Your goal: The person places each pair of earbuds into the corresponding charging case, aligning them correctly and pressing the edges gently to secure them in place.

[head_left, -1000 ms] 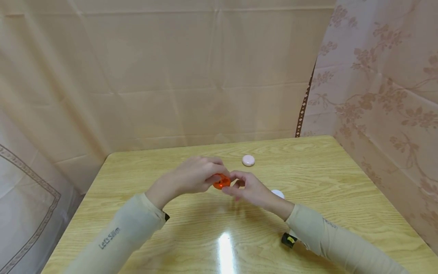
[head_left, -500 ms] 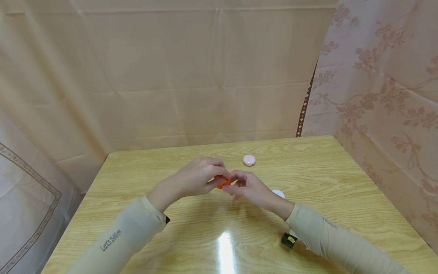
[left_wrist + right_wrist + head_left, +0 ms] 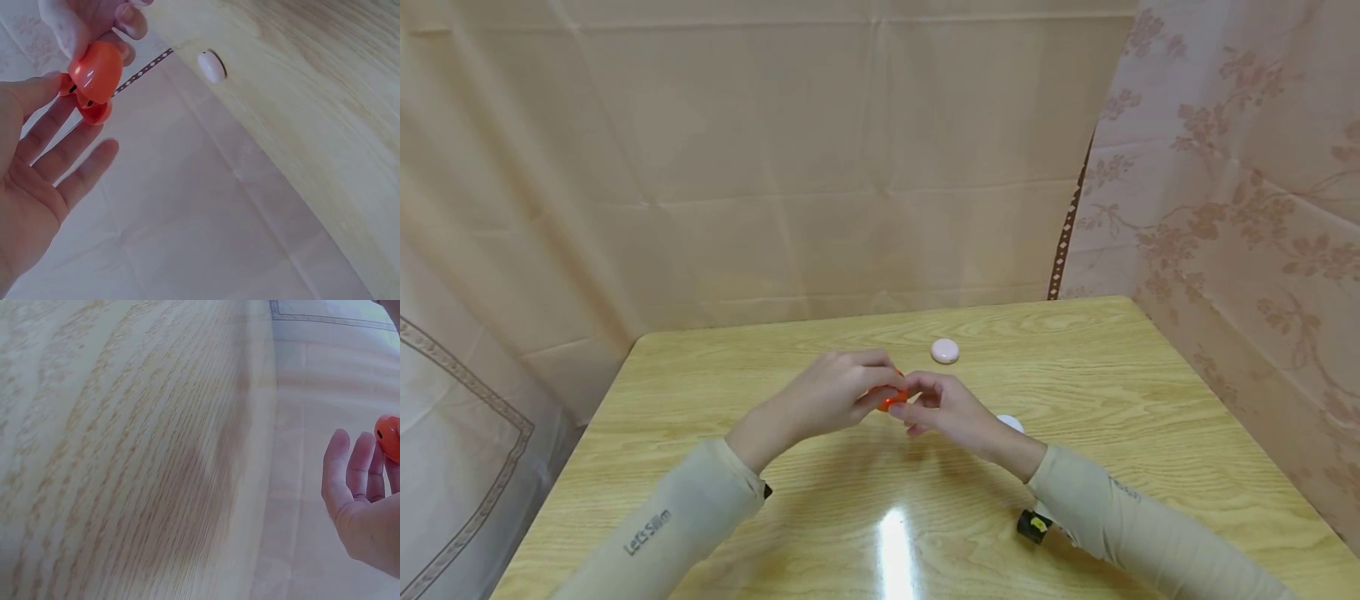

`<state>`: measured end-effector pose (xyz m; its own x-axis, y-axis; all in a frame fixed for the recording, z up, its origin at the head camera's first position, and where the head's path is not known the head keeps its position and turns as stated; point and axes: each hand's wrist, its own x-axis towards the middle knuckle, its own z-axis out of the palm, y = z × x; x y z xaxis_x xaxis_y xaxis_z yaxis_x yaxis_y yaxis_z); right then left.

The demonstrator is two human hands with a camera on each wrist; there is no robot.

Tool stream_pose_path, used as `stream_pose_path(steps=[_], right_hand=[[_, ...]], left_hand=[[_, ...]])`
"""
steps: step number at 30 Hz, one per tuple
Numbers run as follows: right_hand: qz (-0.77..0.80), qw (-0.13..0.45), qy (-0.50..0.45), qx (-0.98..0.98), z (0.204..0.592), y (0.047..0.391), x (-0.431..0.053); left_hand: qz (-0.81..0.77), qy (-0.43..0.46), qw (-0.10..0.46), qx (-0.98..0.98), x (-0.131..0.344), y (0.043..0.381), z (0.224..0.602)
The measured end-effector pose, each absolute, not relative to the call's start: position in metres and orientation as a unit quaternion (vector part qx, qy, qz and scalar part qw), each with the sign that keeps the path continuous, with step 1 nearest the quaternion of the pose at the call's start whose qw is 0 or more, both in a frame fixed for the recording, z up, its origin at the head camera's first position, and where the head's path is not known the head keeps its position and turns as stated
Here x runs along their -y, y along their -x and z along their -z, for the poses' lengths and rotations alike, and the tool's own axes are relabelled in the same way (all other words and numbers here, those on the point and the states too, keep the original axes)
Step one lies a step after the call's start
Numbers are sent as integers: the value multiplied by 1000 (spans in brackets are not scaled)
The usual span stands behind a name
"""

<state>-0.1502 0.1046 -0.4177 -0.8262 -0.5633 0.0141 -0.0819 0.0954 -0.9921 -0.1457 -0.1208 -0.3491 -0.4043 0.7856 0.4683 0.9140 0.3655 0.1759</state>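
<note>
Both hands meet over the middle of the table around a small glossy orange case [image 3: 892, 404]. In the left wrist view the orange case [image 3: 99, 70] looks like two rounded shells parted at one side, with dark spots near the gap. My left hand [image 3: 838, 392] pinches its left side between thumb and fingers. From the right, the thumb and index finger of my right hand [image 3: 953, 418] grip the other side. Only a part of the orange case [image 3: 389, 436] shows at the edge of the right wrist view.
A pale pink round, flat object [image 3: 944, 351] lies on the wooden table [image 3: 760, 517] beyond the hands. A white round object [image 3: 1011, 423] sits partly hidden behind the right wrist. Beige curtains [image 3: 820, 167] hang behind the table, and a flowered pink curtain [image 3: 1247, 217] on the right.
The left fingers have shifted slightly on the orange case and cover more of it than a second ago. The right hand and the pink and white objects stay in place.
</note>
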Motion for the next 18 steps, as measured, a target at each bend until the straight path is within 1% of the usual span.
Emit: stream_pose_path(steps=[8, 18], right_hand=[[658, 198, 224, -692, 418, 150, -104], [660, 204, 212, -692, 412, 150, -105]], left_hand=[[221, 541, 172, 793, 123, 147, 359], [220, 543, 222, 780, 128, 149, 371]])
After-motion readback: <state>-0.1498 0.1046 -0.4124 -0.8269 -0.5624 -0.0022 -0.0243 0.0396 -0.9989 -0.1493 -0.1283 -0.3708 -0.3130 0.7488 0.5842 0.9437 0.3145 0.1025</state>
